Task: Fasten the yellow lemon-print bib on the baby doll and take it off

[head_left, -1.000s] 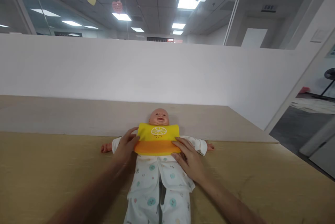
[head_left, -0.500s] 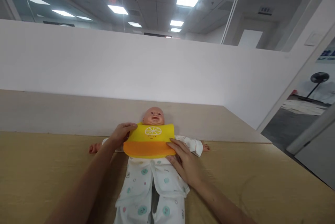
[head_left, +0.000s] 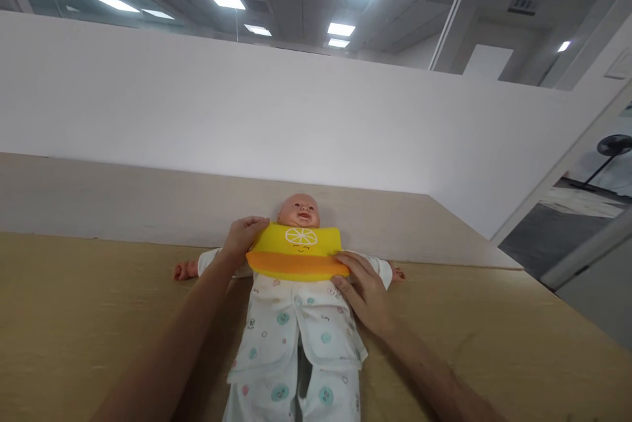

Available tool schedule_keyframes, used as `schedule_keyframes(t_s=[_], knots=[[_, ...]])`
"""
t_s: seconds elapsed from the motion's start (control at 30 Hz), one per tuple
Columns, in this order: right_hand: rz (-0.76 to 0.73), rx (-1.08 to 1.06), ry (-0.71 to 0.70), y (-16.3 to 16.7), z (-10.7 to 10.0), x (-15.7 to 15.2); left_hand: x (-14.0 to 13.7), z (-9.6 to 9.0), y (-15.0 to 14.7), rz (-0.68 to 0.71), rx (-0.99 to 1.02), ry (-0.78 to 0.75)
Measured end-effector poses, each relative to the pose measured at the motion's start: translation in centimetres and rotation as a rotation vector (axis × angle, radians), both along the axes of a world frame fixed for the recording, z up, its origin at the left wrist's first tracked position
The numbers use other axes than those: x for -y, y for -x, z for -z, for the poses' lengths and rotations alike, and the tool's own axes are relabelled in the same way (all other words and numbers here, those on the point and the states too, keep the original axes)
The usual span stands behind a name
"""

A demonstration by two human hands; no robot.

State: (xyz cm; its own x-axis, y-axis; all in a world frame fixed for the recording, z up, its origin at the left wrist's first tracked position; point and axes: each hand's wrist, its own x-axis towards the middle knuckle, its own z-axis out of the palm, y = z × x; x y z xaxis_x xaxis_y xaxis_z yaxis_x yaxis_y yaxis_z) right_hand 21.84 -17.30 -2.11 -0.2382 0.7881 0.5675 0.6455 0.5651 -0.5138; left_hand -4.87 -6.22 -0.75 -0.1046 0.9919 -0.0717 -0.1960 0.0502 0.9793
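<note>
A baby doll [head_left: 299, 208] lies on its back with its arms spread wide. Over its chest is a yellow bib [head_left: 320, 237] with a lemon-slice print and an orange pocket along the bottom. My left hand [head_left: 247, 234] pinches the bib's upper left edge near the doll's neck. At the lower right edge, my right hand [head_left: 363, 287] grips the pocket corner between thumb and fingers. The doll wears a white printed outfit [head_left: 281, 330], open between the legs. The bib's neck part is hidden from view.
The doll rests on a wooden tabletop [head_left: 469, 323]. A pale raised board [head_left: 123, 195] runs behind it, against a white wall [head_left: 222, 106] with glass above. To the right, a doorway shows a black fan [head_left: 615, 145] beyond.
The camera view has shifted, so the doll and bib sit slightly higher and further right. Both hands keep their places on the bib, whose lower edge looks slightly raised.
</note>
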Motion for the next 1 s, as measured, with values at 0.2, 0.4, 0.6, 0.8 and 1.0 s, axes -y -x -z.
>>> schedule_keyframes(t_s=[0.2,0.4,0.6,0.8,1.0], knots=[[-0.042,0.008,-0.034,0.8,0.1,0.9,-0.5,-0.3,0.8,-0.003,-0.035,-0.014],[-0.037,-0.001,-0.057,1.1,-0.2,0.9,-0.2,-0.1,1.1,-0.040,-0.118,-0.028],[-0.016,0.004,-0.032,0.7,-0.5,0.6,1.0,-0.7,0.3,-0.063,-0.099,-0.108],[-0.029,0.060,-0.015,0.0,-0.5,0.4,1.3,-0.3,0.4,-0.005,-0.091,-0.055],[-0.085,0.086,-0.034,-1.0,-0.5,0.3,1.4,-0.3,0.9,-0.021,-0.191,-0.103]])
